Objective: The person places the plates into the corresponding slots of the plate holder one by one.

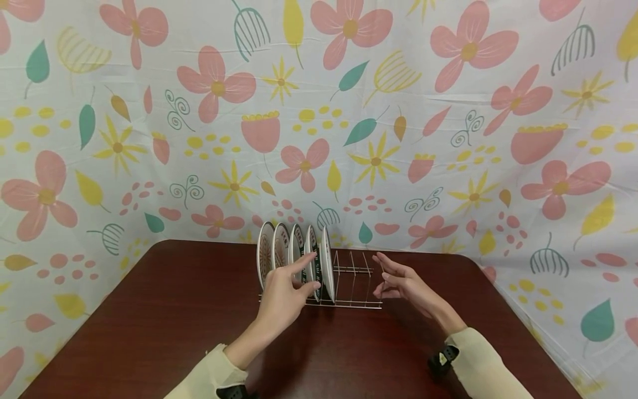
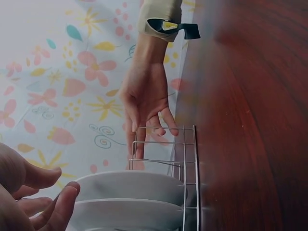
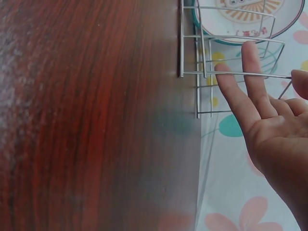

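Several patterned plates (image 1: 266,255) stand on edge in a row in a wire dish rack (image 1: 359,306), filling its left and middle part. My left hand (image 1: 281,296) is at their near side, index finger and thumb spread apart with nothing between them. The left wrist view has its fingertips beside the rim of a white plate (image 2: 130,185). At the rack's right end is my right hand (image 1: 406,285). In the right wrist view, two straight fingers (image 3: 233,91) extend past the end wires, and another fingertip meets the wire's upper corner.
The rack stands on a dark red-brown wooden table (image 1: 149,332), near its back edge. Behind and at both sides hangs a white cloth (image 1: 319,116) printed with flowers and leaves. A black strap (image 1: 442,359) shows at the right sleeve.
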Action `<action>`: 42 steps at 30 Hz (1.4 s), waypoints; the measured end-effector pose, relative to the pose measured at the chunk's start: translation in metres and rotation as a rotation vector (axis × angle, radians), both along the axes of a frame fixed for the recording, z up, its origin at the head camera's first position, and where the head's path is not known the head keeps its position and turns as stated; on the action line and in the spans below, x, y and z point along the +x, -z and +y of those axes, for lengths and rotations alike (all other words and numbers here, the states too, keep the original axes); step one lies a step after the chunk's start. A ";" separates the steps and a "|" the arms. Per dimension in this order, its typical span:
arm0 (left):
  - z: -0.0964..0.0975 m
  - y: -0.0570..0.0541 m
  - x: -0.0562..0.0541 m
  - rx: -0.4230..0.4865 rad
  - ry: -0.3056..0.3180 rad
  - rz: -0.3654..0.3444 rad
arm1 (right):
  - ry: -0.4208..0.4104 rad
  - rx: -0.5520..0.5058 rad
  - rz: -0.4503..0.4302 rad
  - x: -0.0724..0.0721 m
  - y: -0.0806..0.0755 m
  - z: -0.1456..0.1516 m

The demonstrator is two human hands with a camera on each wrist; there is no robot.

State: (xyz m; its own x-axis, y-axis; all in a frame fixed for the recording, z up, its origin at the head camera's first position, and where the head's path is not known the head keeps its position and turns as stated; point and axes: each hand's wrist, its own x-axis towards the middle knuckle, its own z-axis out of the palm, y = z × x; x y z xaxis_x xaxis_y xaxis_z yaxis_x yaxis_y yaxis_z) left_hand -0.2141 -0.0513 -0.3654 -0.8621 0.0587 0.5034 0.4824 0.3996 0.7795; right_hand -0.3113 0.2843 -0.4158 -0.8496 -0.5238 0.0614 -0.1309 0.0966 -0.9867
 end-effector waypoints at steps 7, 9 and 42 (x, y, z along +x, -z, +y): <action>-0.011 0.003 0.005 0.015 -0.006 0.052 | 0.020 0.017 0.010 0.001 -0.003 0.000; -0.016 0.003 0.007 0.017 -0.012 0.070 | 0.024 0.028 0.017 0.001 -0.005 0.000; -0.091 0.038 0.030 0.069 -0.097 -0.176 | 0.165 0.161 0.209 -0.009 -0.013 0.004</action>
State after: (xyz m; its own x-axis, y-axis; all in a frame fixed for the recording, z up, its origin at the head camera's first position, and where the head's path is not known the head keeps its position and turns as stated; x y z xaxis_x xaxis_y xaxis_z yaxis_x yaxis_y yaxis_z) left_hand -0.1843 -0.1420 -0.4035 -0.9370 -0.0588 0.3443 0.2979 0.3803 0.8756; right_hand -0.3203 0.2888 -0.4031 -0.9016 -0.3975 0.1708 -0.2987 0.2862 -0.9104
